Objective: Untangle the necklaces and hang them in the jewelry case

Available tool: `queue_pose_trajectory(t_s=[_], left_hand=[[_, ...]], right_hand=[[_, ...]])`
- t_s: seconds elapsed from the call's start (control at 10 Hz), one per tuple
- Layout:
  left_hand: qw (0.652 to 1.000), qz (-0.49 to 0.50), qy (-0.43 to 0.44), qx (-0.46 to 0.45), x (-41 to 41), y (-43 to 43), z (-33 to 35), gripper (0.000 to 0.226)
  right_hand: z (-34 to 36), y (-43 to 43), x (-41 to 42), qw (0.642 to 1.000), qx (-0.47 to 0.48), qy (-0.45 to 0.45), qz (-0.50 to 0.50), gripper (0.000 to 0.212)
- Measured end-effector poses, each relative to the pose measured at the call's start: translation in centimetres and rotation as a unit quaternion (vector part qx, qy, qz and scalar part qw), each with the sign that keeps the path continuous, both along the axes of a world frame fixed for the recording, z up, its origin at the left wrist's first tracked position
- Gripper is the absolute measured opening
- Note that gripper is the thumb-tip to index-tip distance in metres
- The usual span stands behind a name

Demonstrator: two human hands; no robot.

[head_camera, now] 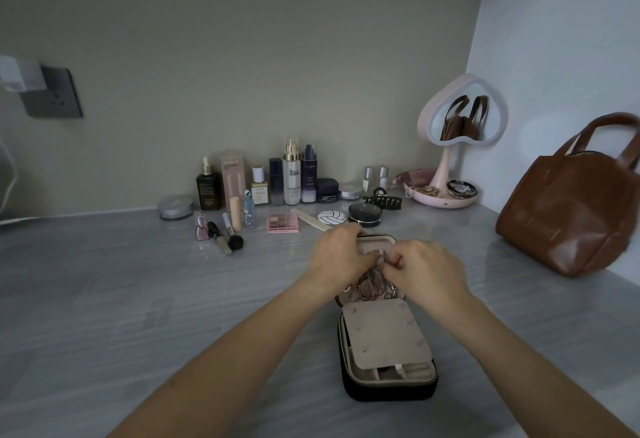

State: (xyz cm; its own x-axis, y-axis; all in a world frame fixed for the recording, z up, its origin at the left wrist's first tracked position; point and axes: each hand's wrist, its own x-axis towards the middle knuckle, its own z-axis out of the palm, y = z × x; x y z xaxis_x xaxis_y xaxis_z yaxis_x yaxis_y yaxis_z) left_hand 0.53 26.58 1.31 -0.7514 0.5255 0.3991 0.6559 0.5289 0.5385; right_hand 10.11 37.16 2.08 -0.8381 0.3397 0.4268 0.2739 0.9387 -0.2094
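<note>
Grey marbled tabletop [138, 299], beige wall [242, 56], open jewelry case [388, 382], brown handbag [571, 223]

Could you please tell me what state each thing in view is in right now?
Black zippered jewelry case: unzipped, lying open.
Tangled chain necklaces: bunched together in the case.
Left hand: pinching at the necklaces.
Right hand: pinching at the necklaces.
Brown leather handbag: upright.
Pink heart-shaped mirror: upright.

Cosmetic bottles [291, 179] are ranged along the wall; a heart-shaped mirror [462, 119] and brown handbag [571, 216] are noted at right.
</note>
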Motion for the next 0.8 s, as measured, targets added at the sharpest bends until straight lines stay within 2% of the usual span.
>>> queue_pose_trajectory(t_s=[0.2, 0.4, 0.5, 0.6, 0.7, 0.8], left_hand=[[0.999, -0.046, 0.014, -0.022, -0.7, 0.4, 0.7, 0.045], [0.995, -0.070, 0.062, -0.018, -1.0, 0.3, 0.1, 0.053], [0.997, -0.066, 0.014, 0.027, -1.1, -0.5, -0.3, 0.056], [0.979, -0.060, -0.145, 0.127, -0.7, -1.6, -0.5, 0.046], [0.924, -0.086, -0.309, 0.210, -0.8, -2.9, -1.7, 0.021], [0.893, -0.120, -0.386, 0.200, -0.3, -3.8, -3.0, 0.010]], right_hand=[[0.0, 0.8, 0.5, 0.998, -0.039, 0.034, 0.036, 0.013], [-0.4, 1.7, 0.6, 0.995, -0.086, 0.040, -0.006, 0.037], [-1.6, 2.5, 0.1, 0.980, -0.198, 0.012, 0.012, 0.042], [-2.3, 3.3, -0.2, 0.961, -0.273, -0.015, 0.053, 0.042], [-3.3, 3.5, -0.3, 0.951, -0.301, -0.007, 0.069, 0.039], [-2.6, 3.6, 0.0, 0.949, -0.307, -0.027, 0.067, 0.033]])
